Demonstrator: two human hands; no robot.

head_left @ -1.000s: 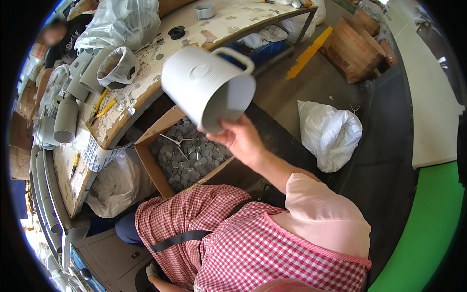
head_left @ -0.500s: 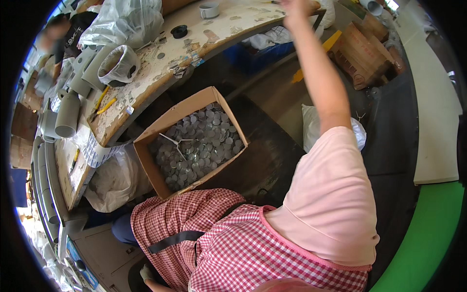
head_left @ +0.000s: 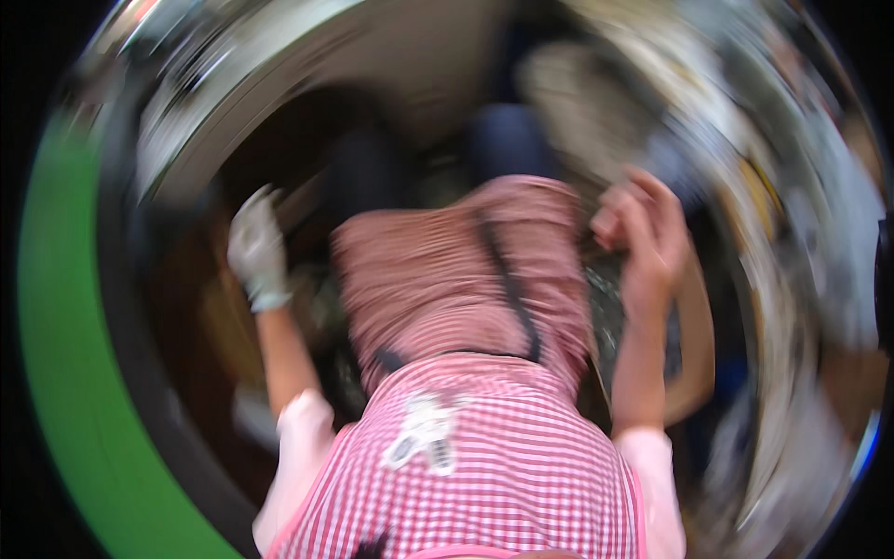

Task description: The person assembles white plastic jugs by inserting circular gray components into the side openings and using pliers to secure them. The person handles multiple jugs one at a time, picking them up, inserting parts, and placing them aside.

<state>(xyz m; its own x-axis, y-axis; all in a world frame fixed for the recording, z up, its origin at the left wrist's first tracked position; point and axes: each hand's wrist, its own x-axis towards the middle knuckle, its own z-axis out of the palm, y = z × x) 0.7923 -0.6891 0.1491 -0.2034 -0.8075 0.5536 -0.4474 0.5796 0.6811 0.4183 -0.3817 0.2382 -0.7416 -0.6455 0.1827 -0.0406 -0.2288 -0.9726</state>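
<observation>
My left hand, in a pale glove, is raised on the left beside my lap. Its fingers look loosely stretched, and nothing shows in them. On the right, my bare right hand hovers by my knee, fingers loosely bent and apart, with no object visible in it. Below that hand and partly behind its forearm is the cardboard box of grey discs. A red-and-white checked apron covers my front and lap. Motion blur smears both hands' details.
A curved, smeared workbench runs along the right side. A green strip with a dark border curves down the left. A pale panel lies beyond my knees, with a light bag-like shape to its right.
My view has swung round, so the green strip went from right to left and the bench to the right. My right arm has come back from its far reach; both hands now show.
</observation>
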